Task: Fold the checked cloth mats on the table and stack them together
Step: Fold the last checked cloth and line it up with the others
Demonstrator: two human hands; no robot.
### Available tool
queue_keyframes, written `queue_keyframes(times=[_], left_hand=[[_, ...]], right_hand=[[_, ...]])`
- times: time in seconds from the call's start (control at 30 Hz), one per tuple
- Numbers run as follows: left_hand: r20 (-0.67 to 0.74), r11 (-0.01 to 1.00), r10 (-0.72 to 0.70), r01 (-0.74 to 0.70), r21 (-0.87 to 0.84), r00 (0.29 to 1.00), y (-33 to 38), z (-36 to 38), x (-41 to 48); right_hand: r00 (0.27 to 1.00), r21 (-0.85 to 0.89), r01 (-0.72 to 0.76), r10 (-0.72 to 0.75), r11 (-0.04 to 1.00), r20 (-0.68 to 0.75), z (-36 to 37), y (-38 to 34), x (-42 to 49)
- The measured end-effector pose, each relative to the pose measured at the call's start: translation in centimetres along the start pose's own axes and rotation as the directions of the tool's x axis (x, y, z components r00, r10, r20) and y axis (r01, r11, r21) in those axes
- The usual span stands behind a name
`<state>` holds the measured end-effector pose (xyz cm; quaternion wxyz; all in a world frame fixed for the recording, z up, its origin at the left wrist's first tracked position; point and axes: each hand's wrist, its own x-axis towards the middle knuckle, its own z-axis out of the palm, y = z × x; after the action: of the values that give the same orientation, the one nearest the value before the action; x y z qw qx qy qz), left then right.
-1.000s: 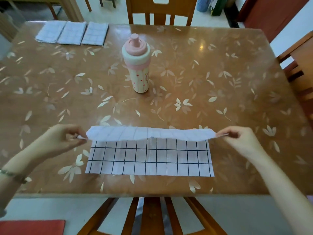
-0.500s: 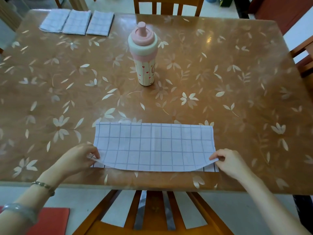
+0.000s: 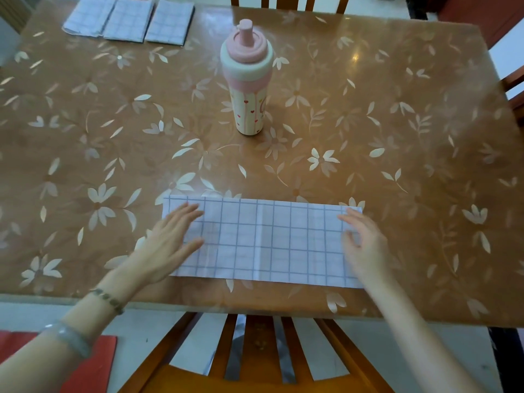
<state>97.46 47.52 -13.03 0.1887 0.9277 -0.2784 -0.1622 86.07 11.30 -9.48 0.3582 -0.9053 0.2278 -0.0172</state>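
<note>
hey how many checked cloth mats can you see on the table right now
4: one folded mat lies at the near edge under both hands; three folded ones sit side by side at the far left corner.

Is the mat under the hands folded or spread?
Folded: the checked mat lies as a long strip, paler side up, under both open hands.

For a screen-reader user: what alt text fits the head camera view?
Two open hands, left and right, press flat on the ends of a folded checked mat near the table edge. A pink-capped bottle stands beyond; three folded mats lie far left.
</note>
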Motion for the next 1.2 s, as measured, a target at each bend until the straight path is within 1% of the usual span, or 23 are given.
queue_keyframes(times=[0.07, 0.1, 0.13, 0.17, 0.2, 0.27, 0.37, 0.43, 0.5, 0.57, 0.63, 0.7, 0.77, 0.83, 0.87, 0.93, 1.0, 1.03, 1.1, 1.2], left_hand=[[-0.066, 0.991, 0.1, -0.093, 0.095, 0.993, 3.7, 1.5, 1.7], [-0.062, 0.976, 0.145, -0.132, 0.172, 0.988, 5.4, 2.7, 2.9], [-0.035, 0.959, 0.159, -0.146, 0.243, 0.987, 6.0, 4.2, 3.6], [0.015, 0.966, 0.108, -0.108, 0.236, 0.994, 5.9, 5.9, 4.4], [0.034, 0.971, 0.043, -0.05, 0.235, 0.999, 5.9, 6.8, 5.0], [-0.011, 0.969, -0.065, 0.066, 0.237, 0.998, 5.7, 8.0, 5.8], [-0.042, 0.96, -0.112, 0.119, 0.252, 0.993, 5.8, 9.2, 6.3], [-0.058, 0.955, -0.161, 0.17, 0.243, 0.985, 5.5, 9.0, 6.3], [-0.096, 0.939, -0.221, 0.239, 0.246, 0.97, 4.2, 9.0, 5.8], [-0.112, 0.912, -0.308, 0.327, 0.248, 0.945, 2.1, 8.3, 5.1], [-0.148, 0.876, -0.386, 0.412, 0.249, 0.91, -0.3, 7.2, 4.0], [-0.159, 0.843, -0.461, 0.487, 0.229, 0.873, -2.8, 5.8, 2.7], [-0.165, 0.818, -0.506, 0.531, 0.22, 0.847, -4.2, 4.6, 1.7], [-0.184, 0.823, -0.485, 0.518, 0.236, 0.855, -3.8, 4.4, 1.3], [-0.198, 0.841, -0.441, 0.48, 0.247, 0.875, -2.8, 4.6, 1.5], [-0.203, 0.894, -0.305, 0.353, 0.277, 0.93, 0.3, 5.9, 2.3], [-0.155, 0.937, -0.184, 0.221, 0.27, 0.971, 3.9, 7.6, 3.3], [-0.131, 0.95, -0.152, 0.182, 0.256, 0.98, 5.3, 8.3, 3.7], [-0.102, 0.958, -0.142, 0.163, 0.237, 0.985, 6.9, 9.3, 4.3], [-0.093, 0.951, -0.173, 0.191, 0.242, 0.98, 7.1, 10.3, 4.5]], right_hand=[[0.988, 0.002, 0.137, -0.136, 0.991, 0.069, 4.8, -3.3, 0.1], [0.971, -0.041, 0.214, -0.208, 0.976, 0.119, 7.2, -4.5, 0.3], [0.95, -0.103, 0.282, -0.263, 0.954, 0.171, 9.5, -5.3, 0.5], [0.932, -0.168, 0.329, -0.291, 0.929, 0.218, 11.5, -5.7, 0.8], [0.922, -0.229, 0.351, -0.293, 0.908, 0.251, 13.1, -5.8, 1.1], [0.921, -0.335, 0.355, -0.265, 0.873, 0.284, 14.9, -5.4, 1.8], [0.921, -0.412, 0.351, -0.231, 0.841, 0.313, 15.6, -3.7, 2.4], [0.928, -0.434, 0.334, -0.21, 0.837, 0.309, 15.0, -2.3, 2.5], [0.95, -0.457, 0.278, -0.172, 0.845, 0.26, 13.5, -0.5, 2.7], [0.972, -0.475, 0.194, -0.103, 0.858, 0.212, 11.2, 1.9, 3.1], [0.99, -0.492, 0.096, -0.034, 0.865, 0.134, 8.7, 4.5, 3.4], [0.998, -0.53, 0.001, 0.031, 0.848, 0.052, 6.4, 7.0, 3.6], [0.997, -0.558, -0.066, 0.079, 0.827, -0.002, 4.9, 8.3, 3.8], [0.996, -0.561, -0.093, 0.085, 0.823, -0.04, 4.8, 7.7, 3.8], [0.997, -0.553, -0.073, 0.057, 0.83, -0.046, 5.3, 6.6, 3.8], [0.998, -0.526, 0.048, -0.059, 0.849, -0.004, 7.5, 3.3, 3.4], [0.977, -0.482, 0.212, -0.178, 0.85, 0.114, 10.9, -0.1, 2.5], [0.959, -0.458, 0.278, -0.221, 0.844, 0.176, 12.5, -1.5, 1.9], [0.929, -0.437, 0.358, -0.27, 0.825, 0.252, 14.9, -3.1, 1.1], [0.927, -0.479, 0.366, -0.266, 0.798, 0.266, 16.2, -2.9, 1.0]])
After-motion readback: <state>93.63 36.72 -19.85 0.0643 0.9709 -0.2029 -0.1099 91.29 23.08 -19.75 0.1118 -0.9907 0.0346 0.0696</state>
